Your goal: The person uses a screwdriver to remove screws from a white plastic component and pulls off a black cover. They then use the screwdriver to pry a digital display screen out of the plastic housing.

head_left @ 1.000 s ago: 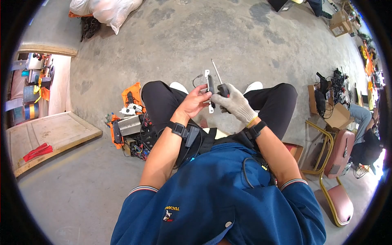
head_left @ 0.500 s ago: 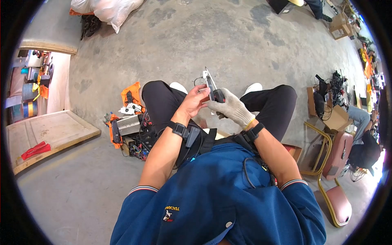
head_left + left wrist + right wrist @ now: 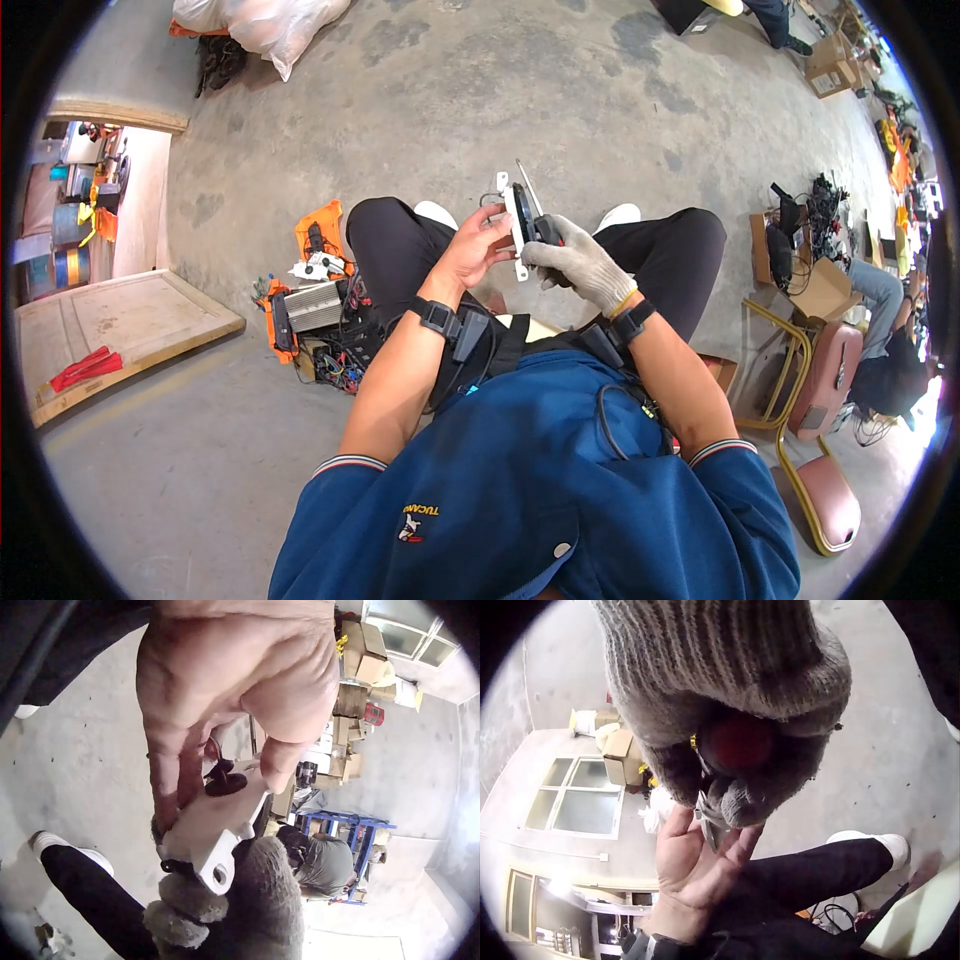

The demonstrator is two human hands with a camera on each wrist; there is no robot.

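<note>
Q. Where does the device lie, and how is it held?

A. The white-and-black device (image 3: 526, 212) stands on edge between the two hands and, seen from above, between the person's bent legs (image 3: 660, 250). The bare left hand (image 3: 473, 247) pinches it by opposite edges, thumb against fingers, its white plate (image 3: 206, 817) facing the palm. This hold probably keeps the black side turned toward the other hand and leaves room for the dark cable (image 3: 225, 782) emerging beneath the palm.

Q. And the gloved right hand (image 3: 583, 262)?

A. Its fingers curl round the handle of a screwdriver (image 3: 548, 230), whose shaft points away from the body alongside the black side. Gloved fingertips also meet the device's near end, beside a holed tab (image 3: 214, 859), presumably to steady it; whether they pinch it cannot be told.

Q. Is the screwdriver's tip engaged?

A. Apparently not: it shows beyond the black body, with no contact visible.
</note>
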